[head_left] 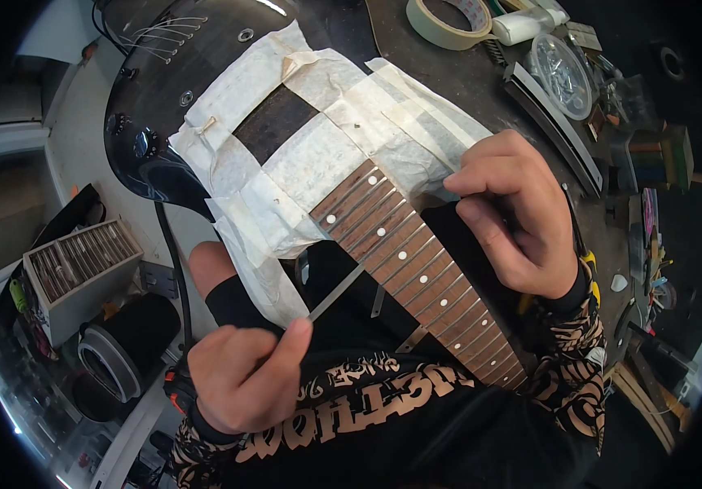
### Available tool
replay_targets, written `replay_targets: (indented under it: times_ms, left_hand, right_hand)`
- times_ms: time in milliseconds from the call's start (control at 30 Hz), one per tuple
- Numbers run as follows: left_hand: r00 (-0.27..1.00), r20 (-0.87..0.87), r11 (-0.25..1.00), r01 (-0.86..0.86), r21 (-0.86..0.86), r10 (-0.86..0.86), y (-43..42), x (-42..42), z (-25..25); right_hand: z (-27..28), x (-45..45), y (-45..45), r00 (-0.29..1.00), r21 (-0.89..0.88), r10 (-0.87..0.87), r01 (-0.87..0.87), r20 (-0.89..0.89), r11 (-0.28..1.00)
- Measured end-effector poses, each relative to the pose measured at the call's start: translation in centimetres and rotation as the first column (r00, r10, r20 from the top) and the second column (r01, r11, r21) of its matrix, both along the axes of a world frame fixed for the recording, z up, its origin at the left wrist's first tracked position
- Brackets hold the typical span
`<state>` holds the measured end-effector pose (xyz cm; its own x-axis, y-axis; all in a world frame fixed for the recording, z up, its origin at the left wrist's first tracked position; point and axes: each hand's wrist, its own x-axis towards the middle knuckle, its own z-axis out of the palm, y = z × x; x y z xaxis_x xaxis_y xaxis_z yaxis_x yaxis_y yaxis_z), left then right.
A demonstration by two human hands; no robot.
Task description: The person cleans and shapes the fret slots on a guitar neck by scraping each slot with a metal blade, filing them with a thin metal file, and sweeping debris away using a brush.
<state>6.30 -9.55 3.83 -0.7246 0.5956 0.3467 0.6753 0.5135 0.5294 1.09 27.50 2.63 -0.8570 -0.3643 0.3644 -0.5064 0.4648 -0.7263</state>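
My left hand (245, 371) pinches a slim grey metal strip (337, 293), which looks like a narrow file. Its far end meets the near-left edge of the guitar's fretboard (416, 265), a brown board with metal frets and white dot inlays. Past the opposite edge of the board, my right hand (522, 212) is closed, thumb and index finger near each other; whatever it holds, if anything, does not show. Masking tape (318, 155) covers much of the dark guitar body (151, 106) around the fretboard's end, leaving a dark rectangle bare.
A tape roll (450, 20), a white bottle (526, 26) and a clear tub of small metal parts (561, 75) stand at the back right. A long metal bar (553, 126) lies nearby. On the left are a slotted wooden box (82, 269) and a black cylinder (127, 346).
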Motion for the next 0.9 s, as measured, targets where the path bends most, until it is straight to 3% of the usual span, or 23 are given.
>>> replay_targets:
  times_ms: [133,167,233,300,400,633,767,900]
  left_hand:
    - [0.987,0.047,0.977,-0.156,0.148,0.151,-1.8,1.5,-0.1]
    - [0.971,0.130,0.961,-0.222,0.166,0.202,-1.8,1.7,0.5]
    - [0.964,0.185,0.952,-0.229,0.205,0.192,-2.0,0.9,0.3]
    - [0.955,0.261,0.952,-0.204,0.229,0.142,-2.6,0.1,-0.1]
    - [0.908,0.409,0.960,-0.187,0.210,0.087,-3.1,-1.0,0.6]
    - [0.856,0.516,0.914,-0.189,0.360,-0.026,-1.9,-2.1,-0.2]
    - [0.992,0.123,0.992,-0.030,0.122,0.015,-0.7,-2.9,-0.3]
    - [0.998,-0.044,0.998,-0.033,0.050,0.035,0.1,-2.1,-1.1]
  right_hand:
    - [0.1,0.1,-0.1,0.999,0.021,0.008,-0.009,0.035,1.000]
    - [0.2,0.1,-0.3,0.999,0.024,0.022,-0.023,0.043,0.999]
    - [0.4,0.5,-0.8,0.995,0.037,0.080,-0.082,0.060,0.996]
    - [0.8,0.9,-1.2,0.993,0.169,0.104,-0.111,0.053,0.979]
    - [0.8,0.7,-1.6,0.986,0.164,0.167,-0.168,0.016,0.972]
    - [0.3,0.8,-0.5,0.999,0.138,0.037,-0.033,-0.024,0.990]
    - [0.1,0.5,-0.8,0.999,0.140,0.019,-0.012,-0.047,0.990]
    - [0.1,0.4,-0.9,0.999,0.138,0.009,-0.003,-0.047,0.990]
